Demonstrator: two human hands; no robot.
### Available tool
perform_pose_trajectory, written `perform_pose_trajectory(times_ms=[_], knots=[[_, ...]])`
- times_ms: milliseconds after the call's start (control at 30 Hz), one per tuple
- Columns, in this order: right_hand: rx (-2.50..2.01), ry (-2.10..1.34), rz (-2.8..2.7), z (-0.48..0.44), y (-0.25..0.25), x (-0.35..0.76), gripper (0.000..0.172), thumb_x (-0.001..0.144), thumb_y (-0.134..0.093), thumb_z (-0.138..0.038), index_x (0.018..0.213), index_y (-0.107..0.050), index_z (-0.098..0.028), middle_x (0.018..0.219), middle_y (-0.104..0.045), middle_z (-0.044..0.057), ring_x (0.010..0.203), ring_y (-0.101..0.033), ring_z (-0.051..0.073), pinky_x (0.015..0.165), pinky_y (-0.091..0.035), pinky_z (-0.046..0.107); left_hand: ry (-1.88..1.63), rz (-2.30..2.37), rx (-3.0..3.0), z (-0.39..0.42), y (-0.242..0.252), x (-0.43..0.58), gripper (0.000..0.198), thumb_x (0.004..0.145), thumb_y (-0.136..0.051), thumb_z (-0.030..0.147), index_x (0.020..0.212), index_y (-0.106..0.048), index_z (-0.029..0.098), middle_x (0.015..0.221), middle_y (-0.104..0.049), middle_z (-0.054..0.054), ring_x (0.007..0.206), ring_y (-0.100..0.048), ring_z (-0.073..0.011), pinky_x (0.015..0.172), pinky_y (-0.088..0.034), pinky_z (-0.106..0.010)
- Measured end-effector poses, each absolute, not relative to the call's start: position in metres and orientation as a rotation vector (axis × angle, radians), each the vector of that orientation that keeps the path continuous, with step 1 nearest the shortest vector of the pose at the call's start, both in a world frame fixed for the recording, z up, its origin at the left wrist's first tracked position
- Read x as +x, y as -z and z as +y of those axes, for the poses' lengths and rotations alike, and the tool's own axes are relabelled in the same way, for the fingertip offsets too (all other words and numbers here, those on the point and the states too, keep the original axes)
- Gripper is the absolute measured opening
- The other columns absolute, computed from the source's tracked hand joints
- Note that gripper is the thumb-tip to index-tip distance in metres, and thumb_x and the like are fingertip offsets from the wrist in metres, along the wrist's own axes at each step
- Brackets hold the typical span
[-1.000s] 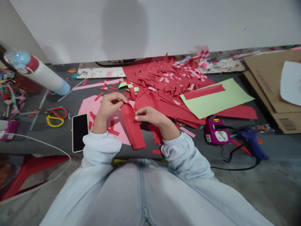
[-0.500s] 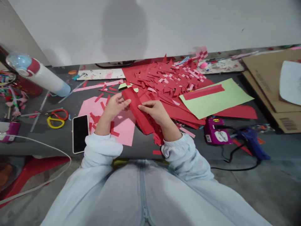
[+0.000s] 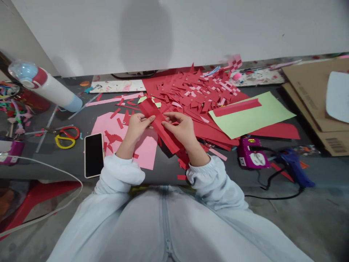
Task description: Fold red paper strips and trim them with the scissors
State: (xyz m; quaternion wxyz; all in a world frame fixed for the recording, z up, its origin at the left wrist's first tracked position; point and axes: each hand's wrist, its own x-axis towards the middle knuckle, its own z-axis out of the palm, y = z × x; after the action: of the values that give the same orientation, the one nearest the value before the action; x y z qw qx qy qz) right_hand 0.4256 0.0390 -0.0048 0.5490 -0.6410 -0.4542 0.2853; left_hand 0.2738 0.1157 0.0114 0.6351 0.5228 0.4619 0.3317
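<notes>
One folded red paper strip (image 3: 160, 127) sits pinched in your left hand (image 3: 138, 126); your right hand (image 3: 182, 127) meets its edge, grip unclear. Likely light, crease-prone: hold edges beside your fingertips.

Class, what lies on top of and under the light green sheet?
A red strip lies on the light green sheet. Red paper pokes out beneath its lower edge; whatever else it covers is hidden.
</notes>
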Motion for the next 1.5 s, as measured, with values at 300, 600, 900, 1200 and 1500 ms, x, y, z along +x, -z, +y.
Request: perform_pose_trajectory(times_ms=[300, 600, 900, 1200, 1500], knots=[[-1.469, -0.514, -1.215, 0.039, 0.008, 0.424, 0.018, 0.074, -0.066, -0.020, 0.088, -0.078, -0.020, 0.079, -0.072, 0.004, 0.071, -0.063, 0.014, 0.068, -0.052, 0.029, -0.796, 1.042, 1.154, 0.113, -0.014, 0.275, 0.033, 0.068, -0.082, 0.040, 0.066, -0.063, 0.013, 0.062, -0.066, -0.001, 0.056, -0.063, -0.0097, 0.058, -0.055, -0.023], [-1.405, -0.497, -1.323, 0.038, 0.008, 0.421, 0.025, 0.075, -0.062, -0.017, 0.093, -0.078, -0.022, 0.078, -0.069, 0.002, 0.063, -0.057, 0.011, 0.059, -0.048, 0.025, -0.798, 0.989, 1.085, 0.113, -0.014, 0.276, 0.029, 0.066, -0.082, 0.038, 0.070, -0.067, 0.013, 0.062, -0.065, 0.001, 0.055, -0.059, -0.0080, 0.056, -0.050, -0.021], [-1.473, -0.320, -1.421, 0.038, 0.012, 0.419, 0.027, 0.075, -0.059, -0.012, 0.091, -0.079, -0.021, 0.077, -0.068, 0.003, 0.064, -0.057, 0.012, 0.062, -0.048, 0.026, -0.813, 1.040, 1.218, 0.113, -0.007, 0.279, 0.053, 0.058, -0.082, 0.060, 0.057, -0.051, 0.017, 0.050, -0.047, 0.006, 0.047, -0.045, -0.0055, 0.047, -0.037, -0.021], [-1.508, -0.276, -1.528, 0.035, 0.011, 0.414, 0.029, 0.079, -0.055, -0.013, 0.096, -0.078, -0.023, 0.085, -0.067, 0.005, 0.075, -0.060, 0.015, 0.070, -0.051, 0.029, -0.895, 1.134, 1.376, 0.117, 0.001, 0.276, 0.049, 0.063, -0.083, 0.050, 0.055, -0.046, 0.019, 0.050, -0.037, 0.007, 0.047, -0.037, -0.0065, 0.046, -0.032, -0.023], [-1.431, -0.268, -1.516, 0.033, 0.010, 0.411, 0.022, 0.082, -0.058, -0.018, 0.094, -0.077, -0.021, 0.083, -0.068, 0.005, 0.074, -0.062, 0.014, 0.068, -0.051, 0.027, -0.920, 1.083, 1.250, 0.117, -0.004, 0.276, 0.025, 0.067, -0.077, 0.031, 0.060, -0.057, 0.017, 0.055, -0.055, 0.004, 0.051, -0.049, -0.0088, 0.050, -0.039, -0.023]])
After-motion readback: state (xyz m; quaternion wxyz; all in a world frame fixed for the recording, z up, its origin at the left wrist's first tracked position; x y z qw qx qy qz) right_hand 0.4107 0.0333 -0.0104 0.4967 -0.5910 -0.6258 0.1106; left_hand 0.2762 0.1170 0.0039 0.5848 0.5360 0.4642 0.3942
